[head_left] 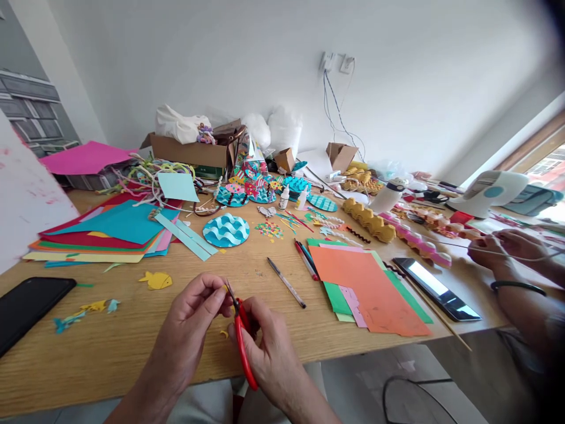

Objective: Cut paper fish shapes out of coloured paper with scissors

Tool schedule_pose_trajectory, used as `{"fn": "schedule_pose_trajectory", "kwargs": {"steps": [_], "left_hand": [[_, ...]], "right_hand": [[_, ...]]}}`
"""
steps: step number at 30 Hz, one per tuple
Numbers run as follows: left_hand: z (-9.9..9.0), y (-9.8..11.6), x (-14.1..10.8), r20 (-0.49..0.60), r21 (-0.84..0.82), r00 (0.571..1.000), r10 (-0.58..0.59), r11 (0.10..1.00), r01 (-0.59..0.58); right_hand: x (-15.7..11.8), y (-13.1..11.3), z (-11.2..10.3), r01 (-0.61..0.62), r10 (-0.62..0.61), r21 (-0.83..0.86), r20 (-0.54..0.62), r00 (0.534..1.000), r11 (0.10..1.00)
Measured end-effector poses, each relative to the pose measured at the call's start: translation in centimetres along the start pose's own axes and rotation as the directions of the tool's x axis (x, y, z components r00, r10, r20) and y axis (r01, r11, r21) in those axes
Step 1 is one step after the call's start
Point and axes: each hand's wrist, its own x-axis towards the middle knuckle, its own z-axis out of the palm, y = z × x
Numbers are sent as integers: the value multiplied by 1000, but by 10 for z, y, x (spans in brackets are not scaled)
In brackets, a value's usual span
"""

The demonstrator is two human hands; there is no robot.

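Near the table's front edge, my left hand (196, 312) pinches a small piece of yellow paper (226, 288). The fingers of my right hand (265, 341) are wrapped round red-handled scissors (242, 347), whose blade tips touch the yellow piece at my left fingertips. A yellow paper fish (156, 280) lies flat on the table, up and left of my hands. Small yellow scraps lie just under the scissors. Right of the hands rests a clear pen (286, 282). Farther back is a round blue wavy paper disc (226, 229).
Coloured paper (101, 224) is stacked at the left, behind a black phone (33, 306). Orange and green sheets (366, 282) lie at the right, beside a tablet (436, 288). Another person's hands (503, 250) hold a cord at the far right. Craft pieces fill the back.
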Motion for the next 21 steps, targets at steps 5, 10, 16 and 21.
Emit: {"fn": "schedule_pose_trajectory", "kwargs": {"steps": [5,10,16,21], "left_hand": [[0,-1,-2,5,-5,1000,-3,1000,3],[1,0,-2,17,-4,1000,-8,1000,8],[1,1,-3,13,-4,1000,-17,1000,17],[-1,1,-2,13,-21,1000,-21,1000,21]], "right_hand": [[1,-1,0,-1,1,-28,-3,1000,1000],[1,-2,0,2,-2,-25,-8,1000,1000],[0,-1,0,3,-3,-26,-14,1000,1000],[-1,1,1,-3,2,-30,-18,1000,1000]]}}
